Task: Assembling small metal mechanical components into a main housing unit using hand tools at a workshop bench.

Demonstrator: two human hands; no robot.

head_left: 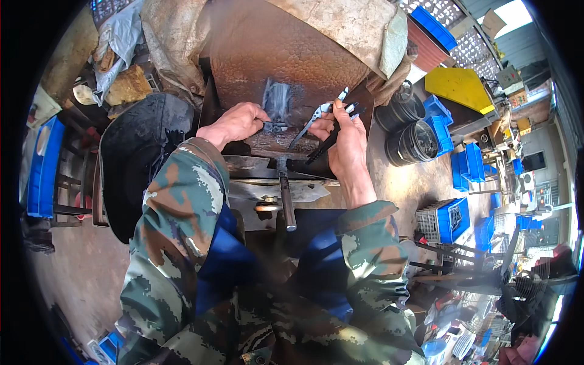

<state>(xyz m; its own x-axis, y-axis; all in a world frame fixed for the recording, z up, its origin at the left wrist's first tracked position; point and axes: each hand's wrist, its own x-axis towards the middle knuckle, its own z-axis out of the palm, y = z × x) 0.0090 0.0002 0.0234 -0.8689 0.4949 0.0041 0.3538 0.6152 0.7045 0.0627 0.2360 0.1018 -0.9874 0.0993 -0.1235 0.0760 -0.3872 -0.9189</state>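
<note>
My left hand (239,123) is closed in a pinch on a small thin dark piece (277,125), held right by the blurred grey wheel (277,100). The fingers partly cover that piece, so its kind does not show. On the other side of the wheel, my right hand (348,143) is closed around silver locking pliers (317,115), whose slim end slants down toward the left. Several dark slim pieces (325,145) also stick out of this hand, above and below the fingers. Both forearms wear camouflage sleeves.
A brown metal guard (274,42) rises behind the wheel. A short metal bar (286,198) juts toward me. To the left stands a large black container (140,164); to the right, black buckets (413,143), blue bins (467,166) and a grey crate (428,222).
</note>
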